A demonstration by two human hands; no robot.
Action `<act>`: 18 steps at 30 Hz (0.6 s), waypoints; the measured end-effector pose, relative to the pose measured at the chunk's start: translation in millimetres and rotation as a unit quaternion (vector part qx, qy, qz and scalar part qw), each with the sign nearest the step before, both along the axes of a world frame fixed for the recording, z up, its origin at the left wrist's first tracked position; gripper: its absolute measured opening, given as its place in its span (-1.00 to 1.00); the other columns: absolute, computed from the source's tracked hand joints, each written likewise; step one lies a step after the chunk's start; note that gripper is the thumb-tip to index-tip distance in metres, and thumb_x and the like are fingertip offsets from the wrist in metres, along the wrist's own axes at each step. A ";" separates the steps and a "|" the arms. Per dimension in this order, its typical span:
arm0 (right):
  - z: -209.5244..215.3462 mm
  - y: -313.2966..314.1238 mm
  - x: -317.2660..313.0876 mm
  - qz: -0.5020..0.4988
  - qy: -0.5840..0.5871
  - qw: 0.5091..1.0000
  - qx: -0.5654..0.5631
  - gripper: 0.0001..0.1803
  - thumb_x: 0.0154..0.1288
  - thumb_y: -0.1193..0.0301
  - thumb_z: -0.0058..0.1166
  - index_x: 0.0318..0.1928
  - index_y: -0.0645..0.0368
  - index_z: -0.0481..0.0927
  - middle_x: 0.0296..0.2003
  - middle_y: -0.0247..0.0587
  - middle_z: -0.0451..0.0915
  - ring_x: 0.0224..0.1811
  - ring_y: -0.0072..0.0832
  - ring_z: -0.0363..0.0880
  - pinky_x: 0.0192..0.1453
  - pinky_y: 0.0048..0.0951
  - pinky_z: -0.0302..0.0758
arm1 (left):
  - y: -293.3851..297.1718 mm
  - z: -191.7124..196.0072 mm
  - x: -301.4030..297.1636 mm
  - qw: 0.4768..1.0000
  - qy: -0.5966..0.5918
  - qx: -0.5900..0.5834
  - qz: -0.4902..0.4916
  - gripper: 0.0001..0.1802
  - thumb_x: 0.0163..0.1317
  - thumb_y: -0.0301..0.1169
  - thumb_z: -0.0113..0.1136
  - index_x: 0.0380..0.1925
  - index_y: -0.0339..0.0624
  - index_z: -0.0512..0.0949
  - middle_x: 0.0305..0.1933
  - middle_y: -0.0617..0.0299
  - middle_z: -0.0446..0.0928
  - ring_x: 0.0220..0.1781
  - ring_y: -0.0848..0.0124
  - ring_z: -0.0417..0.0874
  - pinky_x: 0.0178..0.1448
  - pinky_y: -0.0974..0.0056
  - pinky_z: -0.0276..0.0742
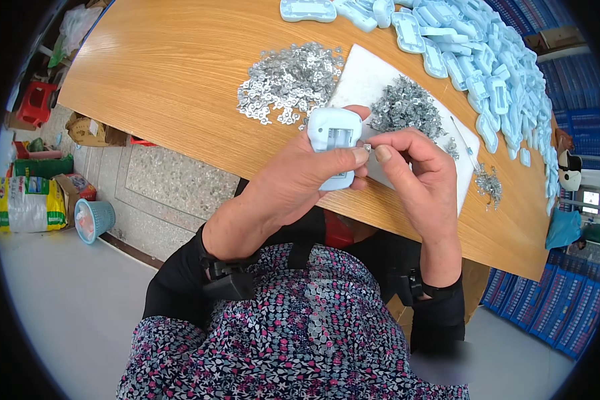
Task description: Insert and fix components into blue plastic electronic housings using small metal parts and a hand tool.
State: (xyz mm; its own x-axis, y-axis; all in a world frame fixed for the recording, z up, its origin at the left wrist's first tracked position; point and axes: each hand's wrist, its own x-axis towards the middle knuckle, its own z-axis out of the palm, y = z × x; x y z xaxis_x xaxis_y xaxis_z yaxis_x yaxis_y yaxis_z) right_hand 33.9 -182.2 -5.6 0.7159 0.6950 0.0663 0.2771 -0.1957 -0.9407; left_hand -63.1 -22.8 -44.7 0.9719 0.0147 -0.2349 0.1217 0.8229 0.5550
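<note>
A light blue plastic housing (324, 127) with an open battery compartment is gripped in my left hand (300, 163), the thumb lying across it. Close against its right side, my right hand (413, 163) pinches a tiny silvery metal piece (367, 147) between thumb and forefinger. The left fingers curl behind the housing and are partly hidden. Just beyond my hands, a heap of small flat metal contact plates (290, 80) lies on the wood. A darker pile of small metal parts (407, 110) rests on a white board (360, 73) beside my right hand.
Many light blue housings (477, 60) are heaped along the far right of the wooden table (173, 60). A thin tool (465, 139) and a little cluster of metal bits (489, 187) lie near the board's right edge. A blue basket (95, 220) stands on the floor at left.
</note>
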 end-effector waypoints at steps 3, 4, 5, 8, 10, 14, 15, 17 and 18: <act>2.0 -4.3 -0.1 -0.010 0.023 0.999 -0.024 -0.88 0.32 0.52 0.19 -0.16 0.29 0.68 -0.25 -0.33 0.66 -0.18 -0.61 0.59 -0.04 -0.50 0.50 | -4.2 -5.2 5.1 0.997 -0.013 0.070 0.018 -0.42 0.29 -0.51 0.27 0.31 -0.26 0.37 -0.14 0.27 0.56 -0.19 0.52 0.61 -0.06 0.38 0.60; 1.7 -5.3 0.3 -0.016 0.049 0.998 -0.038 -0.87 0.32 0.51 0.19 -0.16 0.28 0.68 -0.24 -0.34 0.67 -0.17 -0.62 0.58 -0.04 -0.51 0.50 | -5.0 -6.2 5.4 0.997 -0.014 0.071 0.018 -0.42 0.29 -0.51 0.27 0.31 -0.26 0.37 -0.14 0.27 0.56 -0.19 0.52 0.61 -0.06 0.38 0.60; 2.5 -6.0 0.5 -0.015 0.049 0.998 -0.036 -0.87 0.32 0.51 0.19 -0.16 0.28 0.68 -0.24 -0.34 0.67 -0.17 -0.62 0.58 -0.04 -0.51 0.50 | -6.1 -7.1 4.8 0.995 -0.013 0.098 0.022 -0.45 0.29 -0.51 0.26 0.29 -0.27 0.39 -0.17 0.27 0.56 -0.22 0.52 0.60 -0.09 0.39 0.57; 6.1 -9.3 2.1 -0.023 0.128 0.989 -0.066 -0.85 0.32 0.49 0.19 -0.15 0.29 0.67 -0.23 -0.36 0.68 -0.16 -0.65 0.58 -0.02 -0.53 0.51 | -8.7 -6.0 5.3 0.991 -0.018 0.130 0.022 -0.47 0.29 -0.52 0.25 0.26 -0.29 0.41 -0.22 0.27 0.56 -0.25 0.52 0.59 -0.14 0.41 0.51; 5.2 -12.1 2.0 -0.022 0.159 0.984 -0.072 -0.84 0.32 0.48 0.18 -0.15 0.29 0.66 -0.22 -0.36 0.69 -0.16 -0.68 0.57 -0.02 -0.53 0.51 | -10.0 -5.1 5.0 0.990 -0.022 0.136 0.021 -0.47 0.29 -0.53 0.25 0.26 -0.30 0.41 -0.23 0.28 0.56 -0.26 0.52 0.58 -0.16 0.42 0.49; 8.9 -10.2 0.2 -0.040 0.170 0.983 -0.051 -0.84 0.30 0.48 0.18 -0.16 0.31 0.65 -0.21 -0.34 0.69 -0.15 -0.68 0.57 -0.01 -0.53 0.52 | -9.6 -0.4 5.9 0.993 -0.006 0.119 0.009 -0.50 0.42 -0.37 0.12 0.32 -0.24 0.36 -0.20 0.23 0.58 -0.23 0.43 0.65 -0.09 0.24 0.64; 10.2 -9.5 -0.1 -0.045 0.135 0.989 -0.040 -0.84 0.28 0.50 0.18 -0.16 0.30 0.64 -0.22 -0.33 0.69 -0.17 -0.64 0.59 -0.02 -0.51 0.52 | -9.2 1.2 5.5 0.997 0.024 0.080 -0.002 -0.51 0.51 -0.28 0.00 0.36 -0.21 0.33 -0.18 0.19 0.60 -0.20 0.35 0.69 -0.05 0.12 0.72; 11.2 -8.6 1.7 -0.051 0.099 0.993 -0.031 -0.84 0.25 0.51 0.18 -0.17 0.30 0.64 -0.24 -0.31 0.69 -0.19 -0.60 0.60 -0.03 -0.48 0.53 | -4.0 -1.3 4.6 0.999 0.028 0.026 -0.020 -0.48 0.55 -0.17 -0.15 0.38 -0.19 0.31 -0.17 0.15 0.61 -0.20 0.32 0.71 -0.05 0.08 0.74; 11.8 -7.6 5.0 -0.026 0.014 0.998 -0.063 -0.82 0.22 0.52 0.19 -0.17 0.29 0.63 -0.27 -0.28 0.68 -0.21 -0.55 0.61 -0.05 -0.45 0.53 | -2.4 -1.8 4.6 0.998 0.031 -0.026 -0.038 -0.43 0.59 -0.06 -0.29 0.40 -0.17 0.29 -0.17 0.12 0.61 -0.20 0.29 0.72 -0.05 0.03 0.76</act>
State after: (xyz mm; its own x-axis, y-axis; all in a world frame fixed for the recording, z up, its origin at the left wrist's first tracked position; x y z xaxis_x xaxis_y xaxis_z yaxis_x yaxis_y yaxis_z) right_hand 38.9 -189.7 6.2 0.7512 0.6590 -0.0387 0.2384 -0.3255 -0.9150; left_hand -58.5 -25.2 -46.5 0.9531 -0.0720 -0.2941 0.2178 0.8376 0.5009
